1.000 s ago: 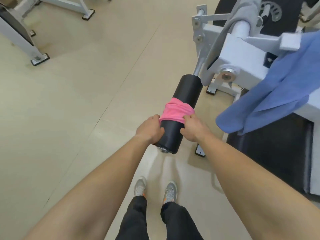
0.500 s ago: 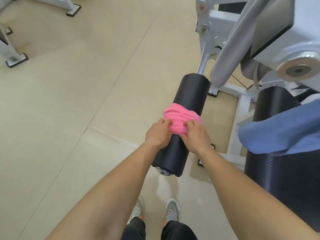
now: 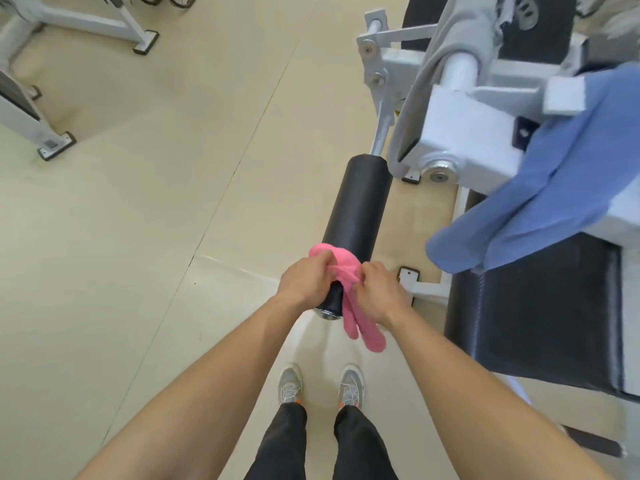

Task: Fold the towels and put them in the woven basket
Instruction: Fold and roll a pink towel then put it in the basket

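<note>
Pink towel [image 3: 341,268] bunched over near end of black foam roller [image 3: 356,206]; two tails hang down toward floor. Left hand [image 3: 304,282], right hand [image 3: 379,292] both pinch cloth, fingers curled. Blue towel [image 3: 540,199] draped on machine frame [image 3: 467,133].

A black padded roller [image 3: 360,202] carries a pink towel [image 3: 341,265] draped over its near end. The white machine frame [image 3: 464,133], standing on the beige floor [image 3: 138,237], bears a blue towel [image 3: 540,202] and a grey cloth [image 3: 460,26].

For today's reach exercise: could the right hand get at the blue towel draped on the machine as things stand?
Probably not yet: the right hand pinches the pink towel. The blue towel hangs off to its right, with nothing between.
</note>
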Tool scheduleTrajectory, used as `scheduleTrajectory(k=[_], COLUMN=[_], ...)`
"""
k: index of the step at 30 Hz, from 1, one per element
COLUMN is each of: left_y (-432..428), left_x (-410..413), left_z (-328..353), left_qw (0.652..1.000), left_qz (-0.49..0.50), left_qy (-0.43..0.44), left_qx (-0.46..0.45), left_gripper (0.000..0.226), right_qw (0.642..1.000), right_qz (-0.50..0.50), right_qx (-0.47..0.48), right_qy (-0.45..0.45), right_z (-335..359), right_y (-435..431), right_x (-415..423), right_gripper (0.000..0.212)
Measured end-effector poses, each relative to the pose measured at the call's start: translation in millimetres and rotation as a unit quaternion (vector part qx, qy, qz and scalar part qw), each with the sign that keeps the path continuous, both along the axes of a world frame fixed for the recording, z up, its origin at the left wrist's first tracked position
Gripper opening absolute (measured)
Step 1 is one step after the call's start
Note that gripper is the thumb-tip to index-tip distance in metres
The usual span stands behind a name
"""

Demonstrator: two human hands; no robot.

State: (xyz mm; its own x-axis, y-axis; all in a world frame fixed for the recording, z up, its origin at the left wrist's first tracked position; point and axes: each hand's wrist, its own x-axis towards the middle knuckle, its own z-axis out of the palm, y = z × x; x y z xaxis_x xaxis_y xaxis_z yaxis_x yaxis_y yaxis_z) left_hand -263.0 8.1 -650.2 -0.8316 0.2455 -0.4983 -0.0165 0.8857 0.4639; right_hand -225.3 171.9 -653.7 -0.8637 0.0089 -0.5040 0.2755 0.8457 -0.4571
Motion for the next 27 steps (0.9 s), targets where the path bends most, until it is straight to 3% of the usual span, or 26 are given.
scheduleTrajectory(k=[6,13,19,27], left_y=[6,22,49,128], left_x=[29,58,106,239], left_z=[93,144,157,160], left_qw=[0.999,0.992,0.976,0.879], left_qz=[0.009,-0.076,-0.195,-0.446], left_qy=[0.0,0.005,-0.041,-0.166], left_qx=[0.048,0.102,0.088,0.007], left_gripper=[0.011,0.011,0.035,0.031], right_qw=[0.995,0.976,0.946,0.892], right_qz=[-0.052,-0.19,-0.314,-0.448], right_qx=[-0.074,-0.098,-0.076,-0.043], right_qy=[-0.048,-0.048,0.028,0.037], right_z=[89,146,178,203], right_y=[13,34,43,71], right_x=[47,120,211,369], right_gripper=[0.012,0.011,0.016,0.009])
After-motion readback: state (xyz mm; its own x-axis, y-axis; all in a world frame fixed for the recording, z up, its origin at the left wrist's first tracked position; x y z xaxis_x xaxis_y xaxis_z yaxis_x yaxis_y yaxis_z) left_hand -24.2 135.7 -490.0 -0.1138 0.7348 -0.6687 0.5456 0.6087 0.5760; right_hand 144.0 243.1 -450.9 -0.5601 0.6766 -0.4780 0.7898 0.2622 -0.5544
